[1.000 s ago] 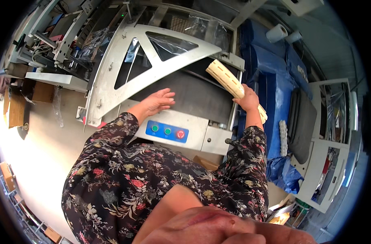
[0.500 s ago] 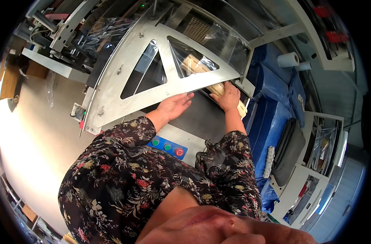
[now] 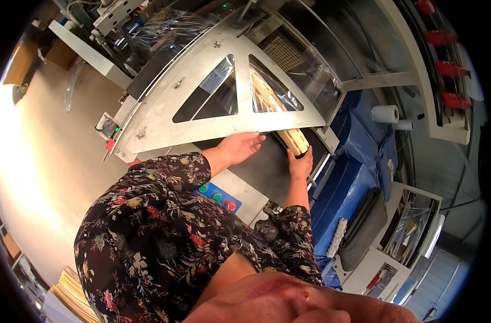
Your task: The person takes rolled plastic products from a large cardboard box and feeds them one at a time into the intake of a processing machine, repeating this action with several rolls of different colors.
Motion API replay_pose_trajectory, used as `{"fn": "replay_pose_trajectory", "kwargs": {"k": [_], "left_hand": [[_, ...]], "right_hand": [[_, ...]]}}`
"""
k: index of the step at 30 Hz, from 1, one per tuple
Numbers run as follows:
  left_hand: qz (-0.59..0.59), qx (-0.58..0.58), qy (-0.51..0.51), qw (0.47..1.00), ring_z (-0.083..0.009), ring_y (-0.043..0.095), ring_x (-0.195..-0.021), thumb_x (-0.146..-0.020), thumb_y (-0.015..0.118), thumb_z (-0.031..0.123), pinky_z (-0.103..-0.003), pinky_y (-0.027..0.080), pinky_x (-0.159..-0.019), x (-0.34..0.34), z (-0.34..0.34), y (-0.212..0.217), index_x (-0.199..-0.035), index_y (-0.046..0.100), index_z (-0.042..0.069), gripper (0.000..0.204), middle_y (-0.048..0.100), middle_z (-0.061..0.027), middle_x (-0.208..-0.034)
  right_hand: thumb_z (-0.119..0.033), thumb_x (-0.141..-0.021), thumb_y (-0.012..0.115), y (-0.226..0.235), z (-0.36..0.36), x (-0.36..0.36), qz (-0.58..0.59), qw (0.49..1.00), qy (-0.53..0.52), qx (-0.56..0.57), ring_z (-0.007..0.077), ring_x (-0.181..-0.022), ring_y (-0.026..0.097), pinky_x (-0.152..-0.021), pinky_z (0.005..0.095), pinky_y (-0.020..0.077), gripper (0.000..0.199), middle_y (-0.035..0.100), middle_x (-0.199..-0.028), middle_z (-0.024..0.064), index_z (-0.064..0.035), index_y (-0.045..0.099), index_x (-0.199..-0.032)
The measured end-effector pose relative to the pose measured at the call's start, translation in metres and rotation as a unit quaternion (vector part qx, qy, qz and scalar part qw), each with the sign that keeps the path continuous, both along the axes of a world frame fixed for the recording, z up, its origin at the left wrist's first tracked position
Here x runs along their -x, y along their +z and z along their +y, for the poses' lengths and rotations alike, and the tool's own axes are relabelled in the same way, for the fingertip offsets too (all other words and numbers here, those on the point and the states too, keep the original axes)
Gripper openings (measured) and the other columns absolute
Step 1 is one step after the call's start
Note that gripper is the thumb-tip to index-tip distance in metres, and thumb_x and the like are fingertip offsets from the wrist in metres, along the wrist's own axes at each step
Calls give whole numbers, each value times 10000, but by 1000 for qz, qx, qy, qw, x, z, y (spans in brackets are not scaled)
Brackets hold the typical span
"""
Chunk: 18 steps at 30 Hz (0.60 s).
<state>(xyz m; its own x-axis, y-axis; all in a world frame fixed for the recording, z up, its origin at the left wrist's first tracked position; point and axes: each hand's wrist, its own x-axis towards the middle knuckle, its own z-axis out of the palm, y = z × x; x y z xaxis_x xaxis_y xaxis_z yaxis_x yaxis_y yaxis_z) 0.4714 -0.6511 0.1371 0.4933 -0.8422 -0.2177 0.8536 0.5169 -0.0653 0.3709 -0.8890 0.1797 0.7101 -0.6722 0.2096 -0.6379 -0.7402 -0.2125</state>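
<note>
A long, pale, wood-coloured piece with slots [image 3: 293, 139] slants under the light metal frame [image 3: 244, 86]. Its near end sticks out past the frame's front edge, and the rest shows through one of the frame's two triangular windows, with shiny clear film around it. My right hand [image 3: 300, 166] is closed on that near end, with the thumb side partly hidden. Close to the frame's front edge, my left hand [image 3: 240, 148] is held open with its fingers stretched towards the piece, holding nothing. Beneath both hands lies a dark flat surface [image 3: 261, 172].
A blue panel [image 3: 218, 197] with green and red buttons sits close to my body. Blue-covered bulky stacks [image 3: 323, 202] stand on the right, with a white roll [image 3: 384, 113] beyond. Crumpled clear film [image 3: 172, 32] lies at the far left, and red handles [image 3: 454, 70] line the far right.
My right hand has moved from the top of the slotted piece to its near end. The piece now lies straighter under the frame. The whole view has shifted slightly.
</note>
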Motion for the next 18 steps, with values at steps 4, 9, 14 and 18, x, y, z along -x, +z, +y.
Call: {"fn": "replay_pose_trajectory", "kwargs": {"k": [4, 9, 14, 18], "left_hand": [[-4, 10, -3, 1000, -223, 569, -1088, -868, 633, 36, -340, 477, -851, 1, 2, -1, -1094, 555, 66, 241, 600, -59, -1111], [12, -16, 8, 1000, -217, 579, -1067, -870, 629, 37, -340, 479, -849, 5, 6, 3, -1129, 550, 69, 272, 599, -58, -1120], [14, -11, 8, 1000, -206, 592, -1039, -867, 631, 44, -334, 476, -838, 8, 8, 3, -1149, 554, 81, 295, 609, -49, -1111], [14, -14, -3, 1000, -199, 594, -1034, -864, 638, 51, -330, 472, -831, 8, 15, 3, -1146, 565, 95, 295, 617, -35, -1104]], "right_hand": [[-428, -696, 789, -14, 13, -21, -18, 1000, 14, 3, 340, -1160, 555, -981, 412, 437, 816, 571, -1264, 195, -45, 475, -1345], [-395, -667, 796, -22, 33, -46, -67, 995, 76, 23, 318, -1031, 622, -899, 423, 474, 651, 664, -1090, 157, -23, 603, -1165], [-398, -673, 769, -29, 53, -67, -42, 995, 83, 31, 329, -981, 616, -867, 433, 464, 558, 669, -1013, 149, -25, 638, -1067], [-367, -672, 756, -36, 70, -77, -2, 997, 74, 27, 324, -1070, 562, -931, 450, 409, 548, 644, -1078, 144, -35, 626, -1088]]}}
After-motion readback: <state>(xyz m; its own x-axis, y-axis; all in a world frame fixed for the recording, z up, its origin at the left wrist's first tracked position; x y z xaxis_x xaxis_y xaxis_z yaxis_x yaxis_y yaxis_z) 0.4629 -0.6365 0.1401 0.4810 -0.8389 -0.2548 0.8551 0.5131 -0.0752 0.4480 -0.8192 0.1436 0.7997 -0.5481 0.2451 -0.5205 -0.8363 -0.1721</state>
